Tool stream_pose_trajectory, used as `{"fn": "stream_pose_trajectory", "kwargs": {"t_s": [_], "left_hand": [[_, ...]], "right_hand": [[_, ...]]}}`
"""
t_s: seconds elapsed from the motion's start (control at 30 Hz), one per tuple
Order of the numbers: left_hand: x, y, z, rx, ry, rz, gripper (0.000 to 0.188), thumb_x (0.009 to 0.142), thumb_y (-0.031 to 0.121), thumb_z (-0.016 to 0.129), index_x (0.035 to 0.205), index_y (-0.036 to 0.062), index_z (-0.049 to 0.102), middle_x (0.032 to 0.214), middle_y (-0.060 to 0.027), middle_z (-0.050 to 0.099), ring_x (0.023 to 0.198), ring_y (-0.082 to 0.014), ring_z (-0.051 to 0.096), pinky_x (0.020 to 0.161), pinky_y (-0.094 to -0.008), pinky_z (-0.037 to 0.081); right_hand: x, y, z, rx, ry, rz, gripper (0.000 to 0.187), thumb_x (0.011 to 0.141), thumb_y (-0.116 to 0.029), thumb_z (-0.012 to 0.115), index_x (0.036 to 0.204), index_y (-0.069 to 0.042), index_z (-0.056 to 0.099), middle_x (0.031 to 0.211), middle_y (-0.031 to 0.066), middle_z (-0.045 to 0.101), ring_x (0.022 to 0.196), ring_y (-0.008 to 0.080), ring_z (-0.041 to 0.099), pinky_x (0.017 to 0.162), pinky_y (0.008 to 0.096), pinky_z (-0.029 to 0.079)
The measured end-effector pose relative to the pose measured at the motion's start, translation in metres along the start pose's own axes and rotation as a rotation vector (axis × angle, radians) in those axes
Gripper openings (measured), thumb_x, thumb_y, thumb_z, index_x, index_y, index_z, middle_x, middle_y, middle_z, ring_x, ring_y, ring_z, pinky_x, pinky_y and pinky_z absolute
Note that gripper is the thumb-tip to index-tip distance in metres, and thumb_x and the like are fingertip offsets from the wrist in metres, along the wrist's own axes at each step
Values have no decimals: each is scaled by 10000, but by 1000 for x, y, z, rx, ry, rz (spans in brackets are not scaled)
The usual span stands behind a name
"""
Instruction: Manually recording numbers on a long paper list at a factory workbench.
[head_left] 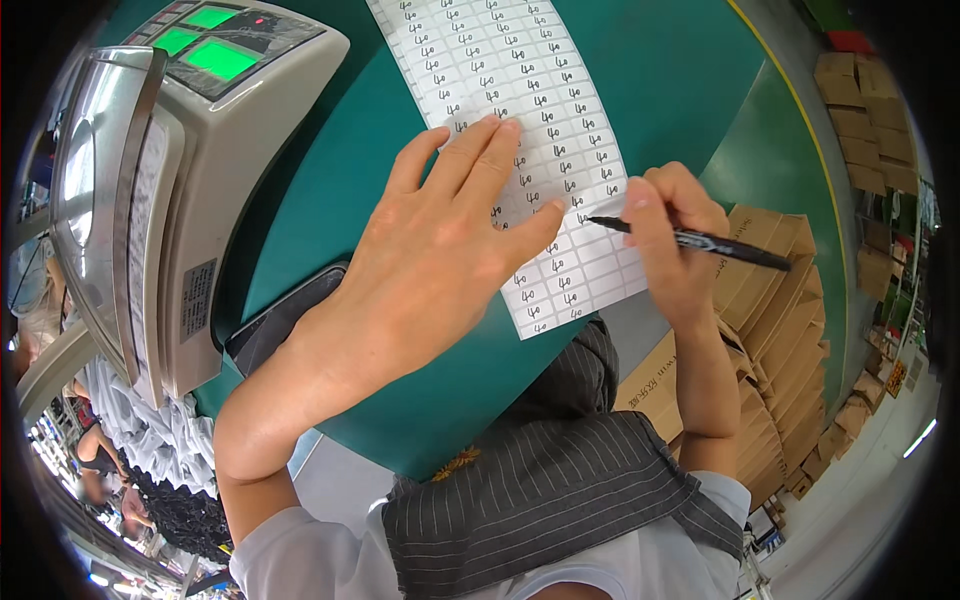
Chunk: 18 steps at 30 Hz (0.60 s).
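A long white sheet of small labels [600,290] lies on the green table [400,410], its rows filled with handwritten black marks except for blank cells near its lower right. My left hand [440,240] rests flat across the sheet, fingers spread, covering some of the labels. In my right hand [672,235] is a black marker pen [745,254], gripped between thumb and fingers. Its tip points left and is at a marked label just right of my left thumb; whether it touches the paper I cannot tell.
A weighing scale [250,120] with green-lit displays and a metal pan [105,180] stands at the left. Beside it a dark phone [285,318] lies partly under my left forearm. Flat cardboard cartons [770,310] are stacked at the right; more boxes [865,120] stand beyond the yellow floor line.
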<state>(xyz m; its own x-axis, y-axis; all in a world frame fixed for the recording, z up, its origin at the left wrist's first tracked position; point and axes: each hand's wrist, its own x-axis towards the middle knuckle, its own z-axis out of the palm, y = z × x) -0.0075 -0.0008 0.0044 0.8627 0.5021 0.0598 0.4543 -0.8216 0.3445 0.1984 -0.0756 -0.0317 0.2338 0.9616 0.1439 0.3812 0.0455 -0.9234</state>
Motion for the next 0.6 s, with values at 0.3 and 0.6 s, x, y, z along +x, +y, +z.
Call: {"fn": "stream_pose_trajectory", "kwargs": {"t_s": [0.3, 0.6], "left_hand": [[1, 1, -1, -3, -7, -9, 499, 701, -40, 671, 1159, 159, 677, 1371, -251, 472, 1293, -370, 446, 1051, -487, 356], [1, 1, 0, 13, -11, -13, 497, 700, -33, 678, 1157, 162, 679, 1369, -252, 476, 1295, -370, 446, 1056, -485, 354]], "right_hand": [[-1, 12, -11, 64, 131, -10, 252, 912, -69, 614, 686, -23, 511, 561, -42, 480, 513, 6, 386, 462, 204, 299], [0, 10, -11, 111, 144, 31, 244, 913, -75, 622, 695, -28, 522, 558, -31, 510, 509, 7, 428, 460, 196, 313]]}}
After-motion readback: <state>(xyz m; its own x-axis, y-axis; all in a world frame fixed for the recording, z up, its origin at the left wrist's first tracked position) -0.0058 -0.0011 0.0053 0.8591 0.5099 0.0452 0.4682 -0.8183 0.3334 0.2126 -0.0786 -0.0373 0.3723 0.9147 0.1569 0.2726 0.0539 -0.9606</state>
